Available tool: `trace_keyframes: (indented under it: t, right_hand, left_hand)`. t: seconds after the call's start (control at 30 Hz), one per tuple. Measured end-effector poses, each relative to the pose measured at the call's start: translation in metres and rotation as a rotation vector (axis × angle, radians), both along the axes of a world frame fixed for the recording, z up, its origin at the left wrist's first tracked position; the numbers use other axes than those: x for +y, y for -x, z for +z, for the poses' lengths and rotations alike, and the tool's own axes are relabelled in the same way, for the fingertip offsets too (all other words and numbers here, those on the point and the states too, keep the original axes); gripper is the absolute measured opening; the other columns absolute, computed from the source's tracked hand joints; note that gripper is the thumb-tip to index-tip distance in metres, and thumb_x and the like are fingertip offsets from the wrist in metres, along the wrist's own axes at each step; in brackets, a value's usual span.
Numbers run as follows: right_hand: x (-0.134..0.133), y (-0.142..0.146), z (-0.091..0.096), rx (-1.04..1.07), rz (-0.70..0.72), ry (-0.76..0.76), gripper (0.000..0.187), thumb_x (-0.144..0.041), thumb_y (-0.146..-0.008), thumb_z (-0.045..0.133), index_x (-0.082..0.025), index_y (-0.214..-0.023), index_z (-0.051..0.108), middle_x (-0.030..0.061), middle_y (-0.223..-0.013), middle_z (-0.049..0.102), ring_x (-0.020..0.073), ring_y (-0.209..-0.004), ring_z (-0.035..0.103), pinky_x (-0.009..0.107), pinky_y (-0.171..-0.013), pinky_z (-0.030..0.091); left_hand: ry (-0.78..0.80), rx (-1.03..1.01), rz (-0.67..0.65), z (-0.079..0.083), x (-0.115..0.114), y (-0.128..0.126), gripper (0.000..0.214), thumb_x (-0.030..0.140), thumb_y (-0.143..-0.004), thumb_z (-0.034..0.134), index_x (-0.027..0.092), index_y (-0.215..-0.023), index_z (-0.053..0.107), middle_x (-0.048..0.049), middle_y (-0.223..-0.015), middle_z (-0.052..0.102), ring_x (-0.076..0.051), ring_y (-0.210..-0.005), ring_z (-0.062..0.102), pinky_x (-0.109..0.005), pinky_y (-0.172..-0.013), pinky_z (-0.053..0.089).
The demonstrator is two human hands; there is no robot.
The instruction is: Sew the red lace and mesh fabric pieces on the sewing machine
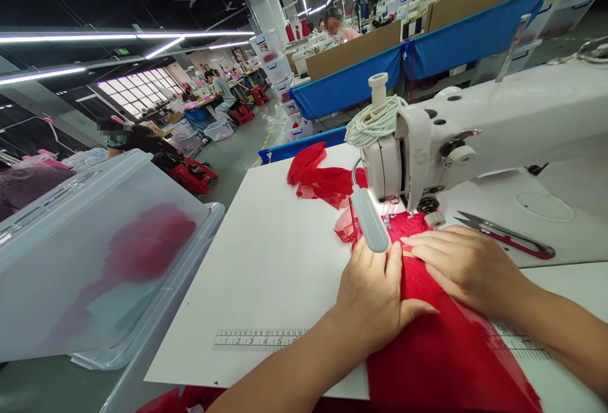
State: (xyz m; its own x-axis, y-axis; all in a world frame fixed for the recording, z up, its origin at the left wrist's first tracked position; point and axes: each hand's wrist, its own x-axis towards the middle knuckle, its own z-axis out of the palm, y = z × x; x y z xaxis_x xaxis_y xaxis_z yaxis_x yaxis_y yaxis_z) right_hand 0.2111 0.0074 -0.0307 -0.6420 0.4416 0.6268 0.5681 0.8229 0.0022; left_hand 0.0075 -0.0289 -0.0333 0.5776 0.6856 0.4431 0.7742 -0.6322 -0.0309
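Observation:
A piece of red fabric (427, 349) lies across the table and runs up to the presser foot (387, 223) of a white sewing machine (513, 109). My left hand (370, 296) presses on its left side, thumb spread to the right; a small grey lamp (369, 220) partly hides the fingertips. Flat on the same fabric, to the right, rests my right hand (468, 267), its fingers stretched toward the foot. A small yellowish strip shows on the fabric between the hands. Thin red cloth (316, 175) lies bunched beyond the lamp.
Thread snips (510, 235) with a red handle lie on the machine bed at right. A printed ruler (259, 340) marks the white table (228, 273). On the left stands a translucent plastic box (95, 280). Other people sit at workstations farther back.

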Motion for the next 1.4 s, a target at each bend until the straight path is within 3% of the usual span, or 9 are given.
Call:
trace_keyframes:
  t: [0.37,0.5,1.4]
  right_hand:
    - [0.007,-0.002,-0.009,0.014,-0.020,-0.006,0.031,-0.006,-0.091,0.043,-0.011,-0.103,0.071,0.0111,-0.101,0.077,0.0212,-0.094,0.071,0.033,-0.077,0.053]
    - [0.007,-0.001,-0.011,0.030,-0.040,0.019,0.032,-0.006,-0.092,0.042,-0.011,-0.107,0.070,0.0112,-0.105,0.077,0.0212,-0.096,0.071,0.033,-0.079,0.054]
    - [0.010,0.001,-0.007,0.001,-0.069,0.114,0.034,-0.004,-0.093,0.039,-0.015,-0.098,0.071,0.0089,-0.108,0.077,0.0194,-0.087,0.070,0.033,-0.072,0.051]
  left_hand:
    - [0.017,-0.065,-0.002,0.005,0.008,0.001,0.095,0.077,-0.093,0.010,0.005,-0.120,0.065,-0.0229,-0.116,0.067,-0.031,-0.099,0.066,-0.045,-0.088,0.055]
    - [-0.010,-0.035,-0.018,0.005,0.007,0.004,0.091,0.076,-0.094,0.014,0.005,-0.120,0.065,-0.0224,-0.116,0.067,-0.033,-0.106,0.065,-0.048,-0.095,0.051]
    - [-0.032,0.130,0.002,0.002,0.002,0.008,0.086,0.076,-0.094,0.025,0.007,-0.131,0.060,-0.0236,-0.126,0.065,-0.038,-0.117,0.061,-0.057,-0.104,0.044]
